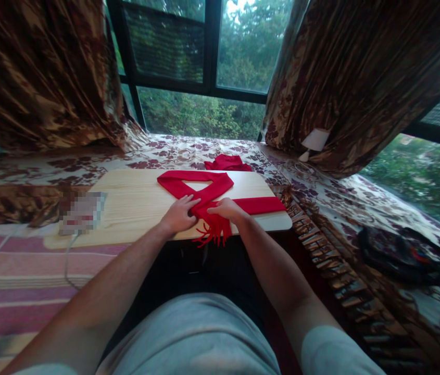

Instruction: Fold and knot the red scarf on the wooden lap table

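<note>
On pale board (134, 203), red scarf (213, 193) under left grip (181, 214), spread, and right grip (229, 209), pinch unclear

Patterned curtains (344, 73), a small lamp (316, 139) and a striped cover (16, 268) show a home.

A head-worn camera faces a dark-framed rectangular glass window (210, 57), angled down over a nearby pale wooden rectangular tabletop (134, 200).

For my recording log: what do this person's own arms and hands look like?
The left hand and right hand are ungloved, the forearms uncovered. Short, pale greyish sleeves end above them. No watch or marking is visible.
</note>
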`<state>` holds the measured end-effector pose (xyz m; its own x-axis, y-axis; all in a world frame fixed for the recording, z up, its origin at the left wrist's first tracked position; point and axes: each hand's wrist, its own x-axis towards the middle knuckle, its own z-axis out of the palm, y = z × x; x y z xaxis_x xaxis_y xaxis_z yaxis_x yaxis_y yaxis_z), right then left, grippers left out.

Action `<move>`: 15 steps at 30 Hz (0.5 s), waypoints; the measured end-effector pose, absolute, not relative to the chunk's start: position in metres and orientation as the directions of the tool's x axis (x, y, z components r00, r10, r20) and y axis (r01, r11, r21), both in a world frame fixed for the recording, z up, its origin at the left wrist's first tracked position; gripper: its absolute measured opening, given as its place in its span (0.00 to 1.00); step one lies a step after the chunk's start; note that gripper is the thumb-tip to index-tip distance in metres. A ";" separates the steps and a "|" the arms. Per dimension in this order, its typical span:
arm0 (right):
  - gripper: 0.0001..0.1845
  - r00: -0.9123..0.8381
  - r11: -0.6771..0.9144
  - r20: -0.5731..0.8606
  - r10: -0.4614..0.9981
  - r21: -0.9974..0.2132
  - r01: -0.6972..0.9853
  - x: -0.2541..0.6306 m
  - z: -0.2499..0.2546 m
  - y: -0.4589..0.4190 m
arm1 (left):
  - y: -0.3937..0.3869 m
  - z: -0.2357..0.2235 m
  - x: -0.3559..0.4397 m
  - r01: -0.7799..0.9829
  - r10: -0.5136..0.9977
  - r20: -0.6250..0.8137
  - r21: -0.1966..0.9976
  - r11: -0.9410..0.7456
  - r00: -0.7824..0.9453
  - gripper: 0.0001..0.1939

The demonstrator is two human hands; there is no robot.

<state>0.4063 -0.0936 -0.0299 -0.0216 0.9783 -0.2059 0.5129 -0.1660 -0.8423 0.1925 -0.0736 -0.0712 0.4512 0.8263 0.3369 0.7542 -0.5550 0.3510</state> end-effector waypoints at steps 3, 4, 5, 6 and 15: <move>0.03 -0.071 -0.158 -0.197 0.978 -0.915 0.371 0.396 -0.028 -0.094 | -0.073 -0.071 0.193 0.753 0.824 0.341 0.348 -0.558 0.453 0.35; 0.05 -0.071 -0.151 -0.182 0.981 -0.938 0.312 0.393 -0.028 -0.094 | -0.073 -0.071 0.193 0.754 0.825 0.340 0.349 -0.556 0.451 0.35; 0.06 -0.061 -0.152 -0.172 0.983 -0.957 0.246 0.390 -0.029 -0.095 | -0.074 -0.070 0.193 0.756 0.828 0.338 0.351 -0.552 0.448 0.35; 0.06 -0.051 -0.163 -0.174 0.983 -0.972 0.169 0.388 -0.029 -0.095 | -0.074 -0.069 0.193 0.757 0.830 0.336 0.354 -0.550 0.446 0.35; 0.08 -0.079 -0.206 -0.194 0.978 -0.823 -0.530 0.363 -0.029 -0.103 | -0.067 -0.074 0.194 0.700 0.801 0.435 0.411 -0.584 0.412 0.32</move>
